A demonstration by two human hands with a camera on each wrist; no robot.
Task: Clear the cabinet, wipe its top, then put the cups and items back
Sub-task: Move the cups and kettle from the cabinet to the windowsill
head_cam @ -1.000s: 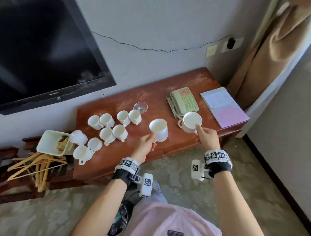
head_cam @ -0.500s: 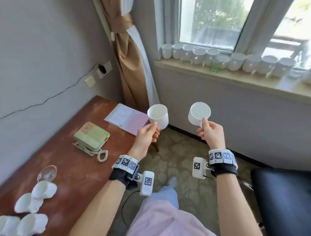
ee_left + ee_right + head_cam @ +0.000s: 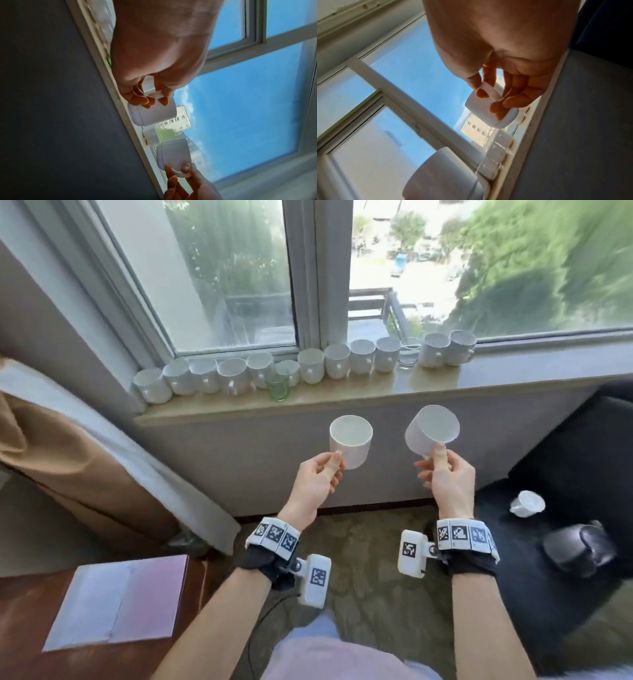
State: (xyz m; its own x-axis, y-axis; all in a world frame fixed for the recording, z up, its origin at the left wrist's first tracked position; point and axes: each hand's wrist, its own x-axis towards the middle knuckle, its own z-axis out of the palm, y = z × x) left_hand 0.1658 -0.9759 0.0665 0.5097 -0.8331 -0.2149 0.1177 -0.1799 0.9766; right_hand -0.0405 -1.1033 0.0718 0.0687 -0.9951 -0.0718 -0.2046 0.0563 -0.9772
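My left hand pinches the handle of an upright white cup in mid-air below the window sill. My right hand pinches the handle of a second white cup, tilted toward me. The left wrist view shows the left cup held by its handle, with the right cup beyond. In the right wrist view my fingers curl round the cup handle. A row of several white cups stands along the sill. The cabinet's corner shows at the lower left.
A green glass and a clear glass stand among the sill cups. A pink and white notepad lies on the cabinet. A brown curtain hangs left. A dark chair on the right bears a white cup.
The head view has swung from the cabinet round to the window. Both hands have carried their cups away from the cabinet top up toward the sill.
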